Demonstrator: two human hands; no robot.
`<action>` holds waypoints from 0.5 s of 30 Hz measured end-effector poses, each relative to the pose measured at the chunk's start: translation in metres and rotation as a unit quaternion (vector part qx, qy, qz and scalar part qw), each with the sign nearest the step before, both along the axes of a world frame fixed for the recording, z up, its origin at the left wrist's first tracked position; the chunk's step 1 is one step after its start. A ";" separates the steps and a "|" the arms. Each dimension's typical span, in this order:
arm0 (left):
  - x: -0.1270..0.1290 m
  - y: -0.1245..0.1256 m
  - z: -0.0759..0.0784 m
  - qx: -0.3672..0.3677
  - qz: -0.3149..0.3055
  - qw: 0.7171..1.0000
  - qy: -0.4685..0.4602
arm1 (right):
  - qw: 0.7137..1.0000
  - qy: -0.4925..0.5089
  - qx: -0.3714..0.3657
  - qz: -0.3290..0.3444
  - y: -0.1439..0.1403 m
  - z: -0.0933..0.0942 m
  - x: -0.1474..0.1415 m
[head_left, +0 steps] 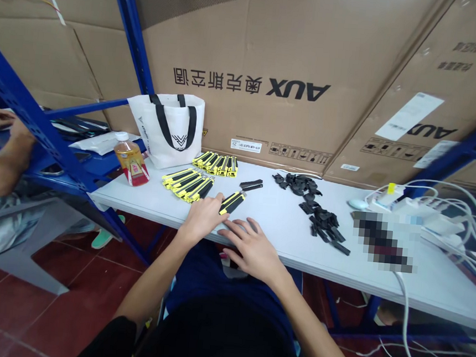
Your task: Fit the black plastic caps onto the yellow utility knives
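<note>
At the near edge of the white tabletop (pixel 380 269), the left hand (pixel 202 219) grips a yellow-and-black knife (pixel 232 202) by its near end. The right hand (pixel 252 249) rests flat just beside it, fingers spread and holding nothing. More such knives (pixel 188 183) lie stacked toward the left edge, and black clips (pixel 320 216) are scattered toward the middle.

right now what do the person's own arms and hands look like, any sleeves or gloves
Both hands are bare: no gloves, rings or watch show on the left hand or the right hand. The forearms are uncovered too. A dark, short sleeve edge shows only at the left upper arm, near the picture's bottom edge.
</note>
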State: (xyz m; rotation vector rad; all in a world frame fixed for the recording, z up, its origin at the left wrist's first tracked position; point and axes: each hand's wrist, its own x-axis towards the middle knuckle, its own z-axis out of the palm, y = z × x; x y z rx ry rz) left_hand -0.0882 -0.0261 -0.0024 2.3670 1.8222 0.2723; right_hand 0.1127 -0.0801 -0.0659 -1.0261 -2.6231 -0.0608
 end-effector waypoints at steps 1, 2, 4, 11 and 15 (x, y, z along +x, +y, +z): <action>0.001 0.001 -0.001 0.000 0.004 1.000 0.005 | 1.000 0.001 0.000 -0.001 0.000 0.000 0.000; 0.002 0.002 -0.003 0.002 0.006 1.000 0.009 | 1.000 0.003 -0.002 -0.001 0.000 0.000 0.000; 0.003 0.003 -0.005 0.009 0.005 1.000 0.012 | 1.000 0.006 -0.004 -0.001 0.000 0.000 0.000; 0.000 0.008 -0.006 0.019 -0.029 0.998 -0.046 | 1.000 -0.012 -0.009 -0.006 0.000 0.003 0.000; -0.019 0.019 0.010 0.046 -0.019 0.997 -0.063 | 1.000 -0.012 -0.009 -0.006 -0.002 0.003 0.000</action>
